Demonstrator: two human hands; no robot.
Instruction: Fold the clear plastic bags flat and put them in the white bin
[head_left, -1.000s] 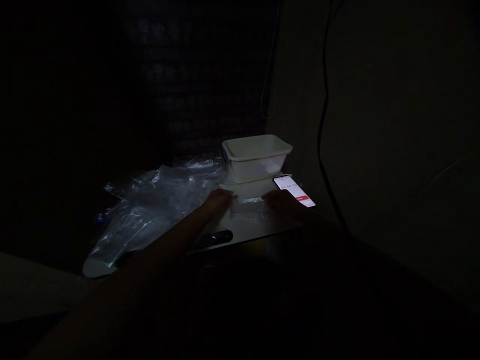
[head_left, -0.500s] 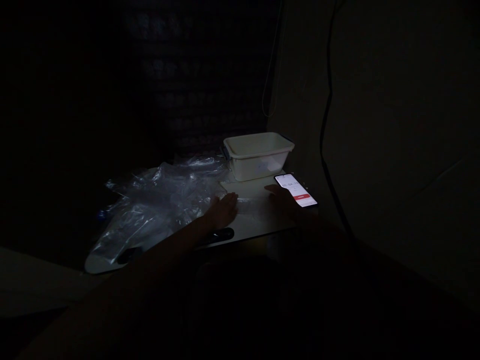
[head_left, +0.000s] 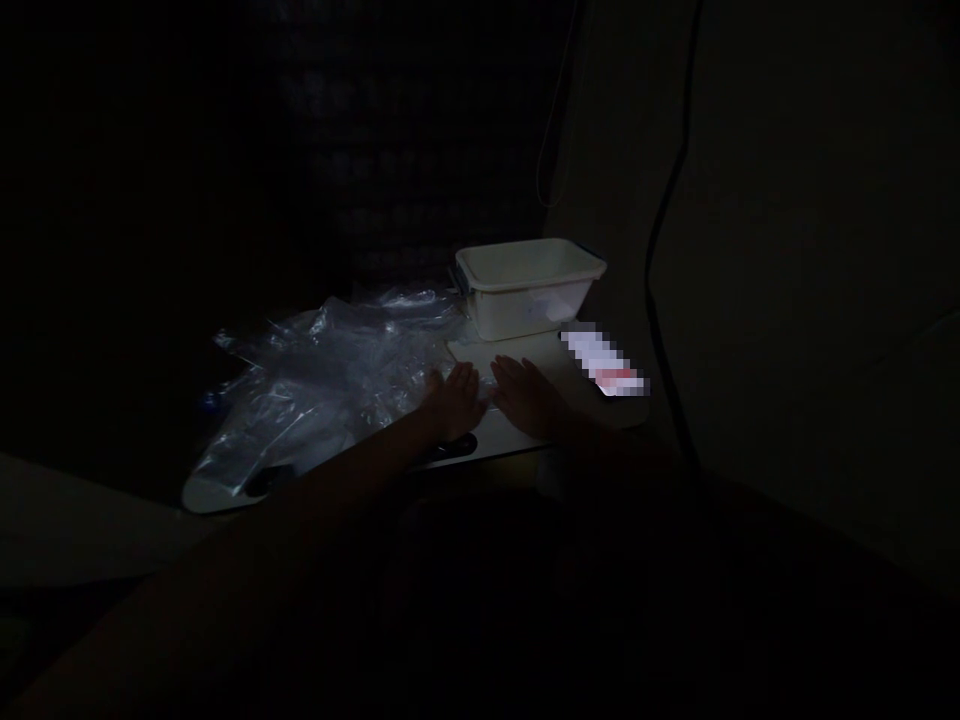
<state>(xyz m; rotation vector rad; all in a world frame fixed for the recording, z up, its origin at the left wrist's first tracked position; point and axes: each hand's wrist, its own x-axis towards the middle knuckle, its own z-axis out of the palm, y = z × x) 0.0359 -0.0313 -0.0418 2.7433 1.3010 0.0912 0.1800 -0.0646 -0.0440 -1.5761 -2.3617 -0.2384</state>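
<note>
In dim light, my left hand (head_left: 456,402) lies flat near the front of the white table (head_left: 502,432), fingers stretched forward. Close beside it on the right, my right hand (head_left: 526,395) is also spread flat. A piece of clear plastic (head_left: 489,385) shows between the two hands, partly covered by them. Left of my left hand, a large heap of crumpled clear plastic bags (head_left: 322,375) covers the table. A dark object (head_left: 457,446) sits at the front edge, just under my left wrist.
A white plastic tub (head_left: 517,300) with dark handles stands at the back. To its right lies a lit phone (head_left: 600,355). Another dark object (head_left: 268,480) rests at the left front. A dark cable (head_left: 652,280) hangs on the right.
My right hand has moved left from beside the phone to lie next to my left hand. The view has shifted, so the table sits slightly higher.
</note>
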